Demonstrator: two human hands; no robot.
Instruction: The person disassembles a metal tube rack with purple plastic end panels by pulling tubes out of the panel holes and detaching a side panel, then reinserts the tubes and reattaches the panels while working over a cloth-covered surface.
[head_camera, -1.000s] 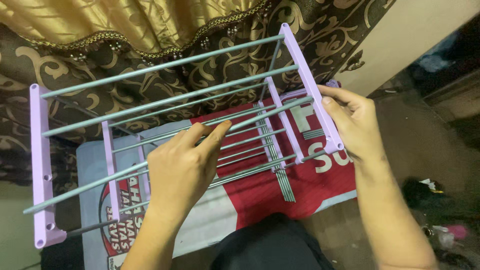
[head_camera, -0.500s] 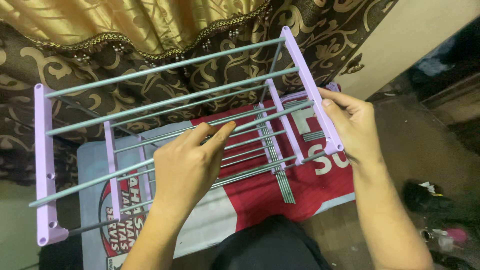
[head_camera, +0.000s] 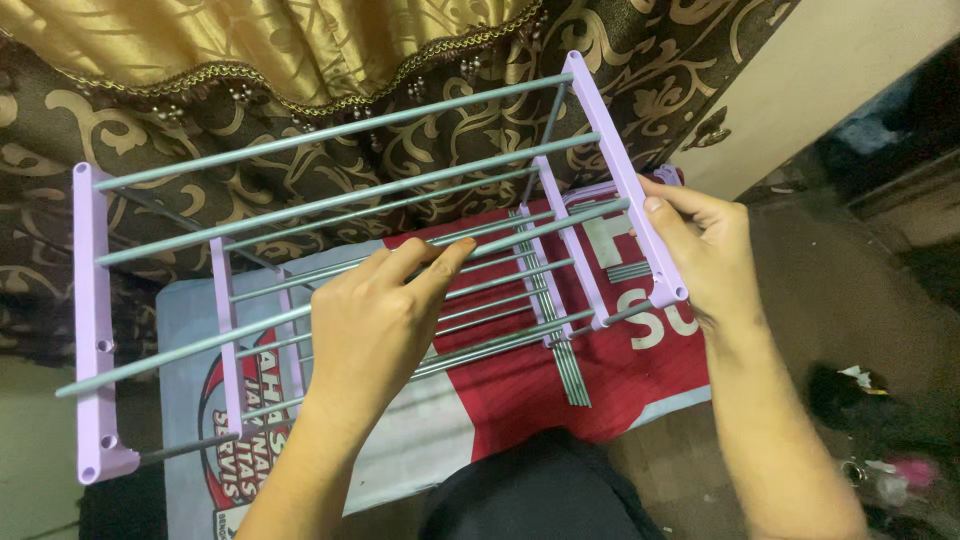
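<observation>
A folding drying rack with grey metal rods (head_camera: 330, 200) and lilac plastic side bars fills the middle of the view, held up above the floor. My left hand (head_camera: 375, 325) grips one of the grey rods near the rack's middle, fingers curled over it. My right hand (head_camera: 705, 260) holds the right lilac side bar (head_camera: 625, 180) near its lower end. The left lilac side bar (head_camera: 92, 320) hangs free at the far left. A lower tier of rods shows under my left hand.
A red, white and pale blue printed sheet (head_camera: 560, 385) lies on the floor under the rack. Brown patterned curtains (head_camera: 420, 140) with a gold drape hang behind. Small litter (head_camera: 880, 460) lies on the dark floor at right. A dark cloth (head_camera: 530, 495) is near me.
The rack and both hands have stayed almost in place; the view has shifted slightly. My grips are the same.
</observation>
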